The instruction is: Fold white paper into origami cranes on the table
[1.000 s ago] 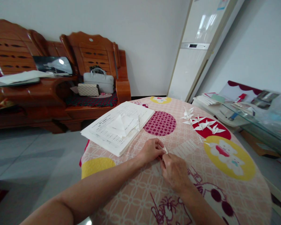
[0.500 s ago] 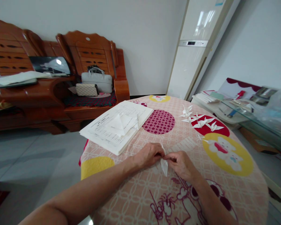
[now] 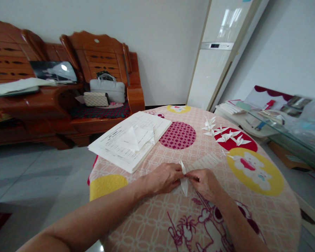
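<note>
Between my hands, just over the tablecloth, is a narrow folded white paper (image 3: 184,186) with pointed ends. My left hand (image 3: 167,177) pinches it from the left side, fingers closed at its middle. From the right, my right hand (image 3: 204,181) grips the same folded paper, thumb and forefinger pressed together on its edge. The fingers hide the middle of the paper. Several folded paper cranes (image 3: 228,135) rest beyond my right hand, over a red circle on the cloth.
A stack of printed sheets (image 3: 112,148) with loose folded paper (image 3: 132,139) on top lies to the left on the round table (image 3: 147,224). A clear ruler-like strip (image 3: 206,162) lies behind my right hand. At right stands a cluttered glass-topped table (image 3: 273,127).
My left fingers have slid slightly down along the folded paper, showing more of its upper tip. Both hands still hold it in nearly the same place. The view has shifted slightly.
</note>
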`<action>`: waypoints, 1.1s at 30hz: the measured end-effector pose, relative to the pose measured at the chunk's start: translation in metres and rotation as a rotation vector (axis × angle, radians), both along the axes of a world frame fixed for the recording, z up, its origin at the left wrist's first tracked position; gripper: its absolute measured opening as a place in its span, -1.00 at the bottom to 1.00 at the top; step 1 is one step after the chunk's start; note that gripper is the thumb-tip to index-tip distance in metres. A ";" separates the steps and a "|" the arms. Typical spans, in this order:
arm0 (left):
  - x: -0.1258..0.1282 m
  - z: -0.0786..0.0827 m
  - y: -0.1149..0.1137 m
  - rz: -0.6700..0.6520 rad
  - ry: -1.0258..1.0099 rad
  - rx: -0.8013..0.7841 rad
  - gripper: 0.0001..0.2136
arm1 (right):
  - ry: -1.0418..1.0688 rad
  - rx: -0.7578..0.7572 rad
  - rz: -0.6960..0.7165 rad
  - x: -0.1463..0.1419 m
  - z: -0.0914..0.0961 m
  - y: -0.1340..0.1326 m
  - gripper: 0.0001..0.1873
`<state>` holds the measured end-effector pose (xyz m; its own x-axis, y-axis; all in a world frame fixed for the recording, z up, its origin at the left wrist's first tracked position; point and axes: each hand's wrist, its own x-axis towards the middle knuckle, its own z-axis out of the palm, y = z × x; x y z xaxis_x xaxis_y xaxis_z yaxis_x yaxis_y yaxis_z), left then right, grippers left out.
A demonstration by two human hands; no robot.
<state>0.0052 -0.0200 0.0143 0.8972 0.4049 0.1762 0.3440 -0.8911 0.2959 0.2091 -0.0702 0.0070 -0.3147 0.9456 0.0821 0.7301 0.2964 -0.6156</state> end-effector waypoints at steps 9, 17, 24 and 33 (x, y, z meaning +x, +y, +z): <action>0.004 -0.011 -0.007 -0.017 0.135 0.276 -0.89 | 0.012 0.007 -0.009 -0.001 0.001 0.001 -0.65; 0.007 -0.017 -0.011 0.085 0.067 0.204 -0.83 | 0.029 -0.032 0.026 0.002 0.002 -0.001 -0.58; 0.006 -0.014 -0.005 0.170 -0.064 -0.026 -0.86 | 0.001 -0.017 0.048 0.002 0.002 -0.002 -0.70; 0.005 -0.013 -0.002 0.187 -0.120 -0.136 -0.87 | -0.114 0.095 0.033 -0.004 -0.003 -0.002 -0.73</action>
<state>0.0101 -0.0218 0.0011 0.7806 0.5889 0.2093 0.4545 -0.7647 0.4568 0.2055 -0.0723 0.0038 -0.3578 0.9243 0.1332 0.7825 0.3746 -0.4975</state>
